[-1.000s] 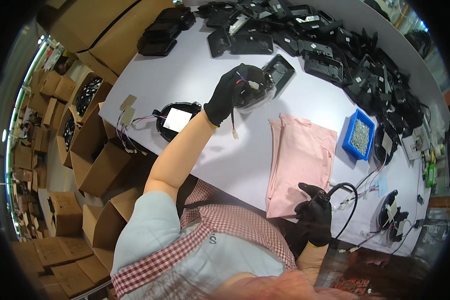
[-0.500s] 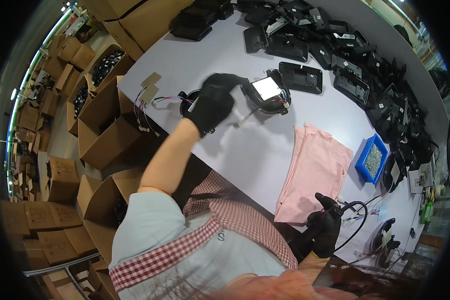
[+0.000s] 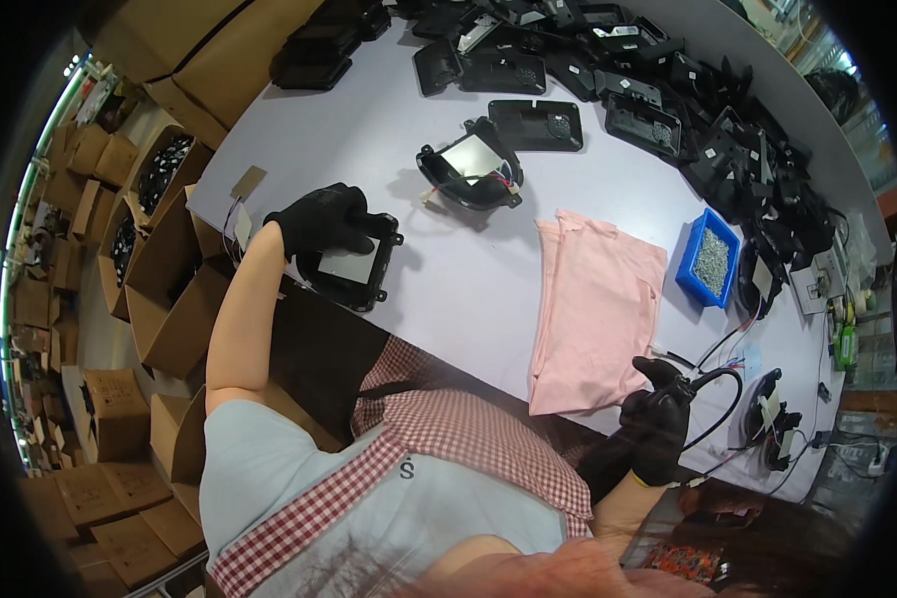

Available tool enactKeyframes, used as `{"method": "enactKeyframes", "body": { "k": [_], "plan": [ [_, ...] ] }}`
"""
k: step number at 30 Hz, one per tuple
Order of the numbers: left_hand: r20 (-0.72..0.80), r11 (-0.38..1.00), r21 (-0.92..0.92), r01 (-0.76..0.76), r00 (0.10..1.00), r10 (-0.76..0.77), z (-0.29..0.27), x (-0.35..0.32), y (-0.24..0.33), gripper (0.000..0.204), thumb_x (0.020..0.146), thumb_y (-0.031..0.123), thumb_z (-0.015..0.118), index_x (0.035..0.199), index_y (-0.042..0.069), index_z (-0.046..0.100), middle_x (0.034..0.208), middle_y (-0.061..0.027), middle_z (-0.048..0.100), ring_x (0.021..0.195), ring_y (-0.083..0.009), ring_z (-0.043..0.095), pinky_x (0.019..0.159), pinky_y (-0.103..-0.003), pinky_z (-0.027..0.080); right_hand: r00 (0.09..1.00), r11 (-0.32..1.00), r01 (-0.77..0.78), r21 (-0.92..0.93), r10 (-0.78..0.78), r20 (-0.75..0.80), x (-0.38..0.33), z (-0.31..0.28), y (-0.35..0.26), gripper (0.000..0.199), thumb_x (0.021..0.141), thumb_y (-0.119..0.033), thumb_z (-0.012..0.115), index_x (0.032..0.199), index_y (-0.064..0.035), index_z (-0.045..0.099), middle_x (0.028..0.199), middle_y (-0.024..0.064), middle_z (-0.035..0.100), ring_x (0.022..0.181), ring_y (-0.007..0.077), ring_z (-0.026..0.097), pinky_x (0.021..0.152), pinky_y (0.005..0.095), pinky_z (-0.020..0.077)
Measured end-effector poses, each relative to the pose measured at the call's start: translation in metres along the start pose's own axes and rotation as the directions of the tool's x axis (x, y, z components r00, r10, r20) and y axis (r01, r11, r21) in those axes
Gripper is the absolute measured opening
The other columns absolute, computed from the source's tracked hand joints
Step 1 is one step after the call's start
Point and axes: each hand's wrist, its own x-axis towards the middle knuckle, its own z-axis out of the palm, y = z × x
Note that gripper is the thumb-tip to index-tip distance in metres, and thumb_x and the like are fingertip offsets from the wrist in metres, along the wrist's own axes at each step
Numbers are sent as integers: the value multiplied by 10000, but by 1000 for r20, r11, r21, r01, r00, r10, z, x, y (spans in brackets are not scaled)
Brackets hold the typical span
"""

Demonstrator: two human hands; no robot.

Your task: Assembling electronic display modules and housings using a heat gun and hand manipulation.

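The frame [image 3: 352,261] at middle left has just been grabbed by the left hand [image 3: 321,219]; the first one [image 3: 471,167] was left upper middle. The right hand's [image 3: 656,427] fingers are closed round a cable tool [image 3: 713,379].

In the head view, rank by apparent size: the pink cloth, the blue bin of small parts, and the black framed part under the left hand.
1. pink cloth, clearly largest.
2. black framed part gripped by the left hand.
3. blue bin, smallest, though fisheye bending near the rim makes this gap unsure.
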Motion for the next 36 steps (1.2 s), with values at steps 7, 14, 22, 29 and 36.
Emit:
{"method": "enactKeyframes", "body": {
  "k": [7,14,22,29,36],
  "plan": [
    [54,966,-252,64,997,-52,6,6,3,604,777,260,766,1305,70,541,1029,-136,681,940,-224,649,833,-353,531,997,995,65,72,-62,-44,-1,-19,4,479,834,-293,634,1140,68,558,1165,209,636,629,147,620,481,257,502],
    [175,881,-473,-7,979,101,18,27,12,277,917,233,626,1114,46,684,1032,-109,698,948,-193,648,853,-326,522,998,999,21,47,-18,-56,-1,-23,3,556,831,-319,630,1211,76,533,1040,126,650,593,122,594,491,236,484],
    [-115,932,-263,-250,967,227,15,27,73,285,951,178,603,1199,39,636,994,-74,699,926,-167,655,834,-305,535,992,992,94,78,-87,-87,-2,-41,4,594,903,-381,566,1329,17,455,1180,188,608,636,138,595,494,232,452],
    [-136,507,-777,-372,887,442,79,55,185,452,901,187,613,1322,61,506,1102,-77,633,945,-147,615,825,-297,522,951,932,231,278,-157,-265,-2,-52,-13,603,972,-442,514,1385,-15,412,1253,188,573,777,164,649,561,255,541],
    [-50,632,-713,-305,920,387,138,52,230,616,891,249,619,1432,71,384,1164,-175,627,951,-236,651,833,-348,524,917,913,337,231,-263,-298,7,-56,-38,591,992,-439,484,1434,-71,349,1355,217,480,877,235,658,578,289,570]
  ]
}}
